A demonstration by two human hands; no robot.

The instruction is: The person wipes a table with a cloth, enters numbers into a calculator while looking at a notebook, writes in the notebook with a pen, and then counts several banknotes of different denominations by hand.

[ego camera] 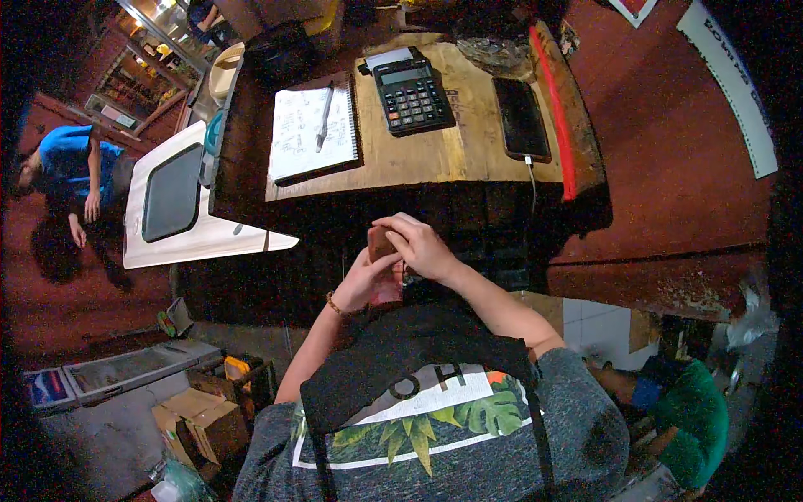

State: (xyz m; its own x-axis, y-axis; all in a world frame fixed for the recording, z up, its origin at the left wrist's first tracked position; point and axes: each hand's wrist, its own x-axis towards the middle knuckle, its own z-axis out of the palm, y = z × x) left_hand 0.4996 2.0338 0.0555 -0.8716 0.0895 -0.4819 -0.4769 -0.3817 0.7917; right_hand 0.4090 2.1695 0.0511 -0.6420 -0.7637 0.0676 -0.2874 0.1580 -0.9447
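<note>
In front of my chest my left hand [362,282], with a beaded bracelet [333,304] at its wrist, holds a reddish wad of paper [380,243] that looks like banknotes. The fingers of my right hand [421,246] close over the wad's upper right side. A pinkish length [388,287] hangs below, partly hidden by my left hand. Just beyond, on a wooden desk [401,164], lie a spiral notepad [295,135] with handwriting, a pen [325,119] on top of it, a black calculator [411,100] and a dark-screened smartphone [521,119] plugged into a white cable [533,188].
A dark tray [172,191] rests on a pale board [135,232] left of the desk. Near it is a person in blue [66,160]; another in green [693,420] is at lower right. A cardboard box [201,427] and a chest freezer [125,370] stand at lower left.
</note>
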